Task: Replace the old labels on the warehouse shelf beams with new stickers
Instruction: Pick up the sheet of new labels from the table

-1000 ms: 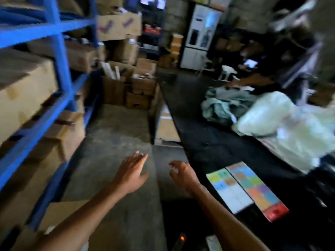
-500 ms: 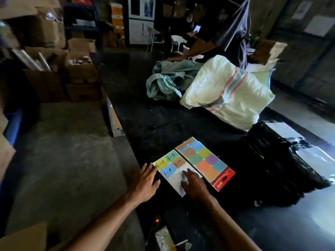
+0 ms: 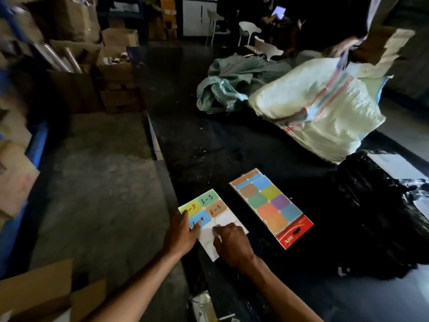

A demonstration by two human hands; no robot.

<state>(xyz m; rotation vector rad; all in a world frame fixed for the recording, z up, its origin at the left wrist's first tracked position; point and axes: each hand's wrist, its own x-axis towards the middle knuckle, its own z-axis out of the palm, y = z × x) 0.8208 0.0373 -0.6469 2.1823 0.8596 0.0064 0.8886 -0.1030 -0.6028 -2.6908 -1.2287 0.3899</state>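
Observation:
A white sticker sheet [image 3: 224, 220] lies at the near left edge of the black table [image 3: 209, 147], with hand-numbered coloured labels on its far half. My left hand [image 3: 181, 233] rests flat on the sheet's left edge, fingers over the blue label. My right hand [image 3: 232, 242] presses its fingertips on the bare white part of the sheet. A pack of unmarked coloured stickers [image 3: 270, 206] with a red header lies just to the right. The shelf beams are mostly out of view; a blue beam [image 3: 37, 145] shows at far left.
A white woven sack [image 3: 320, 105] and a green cloth [image 3: 227, 84] lie farther back on the table, a black plastic bag [image 3: 376, 210] at the right. Cardboard boxes [image 3: 116, 73] line the left aisle. Another person stands at the table's far right end.
My view swung from the blue shelving to the table. Both hands travelled from mid-air above the floor onto the sticker sheet, and the left hand now lies on its edge.

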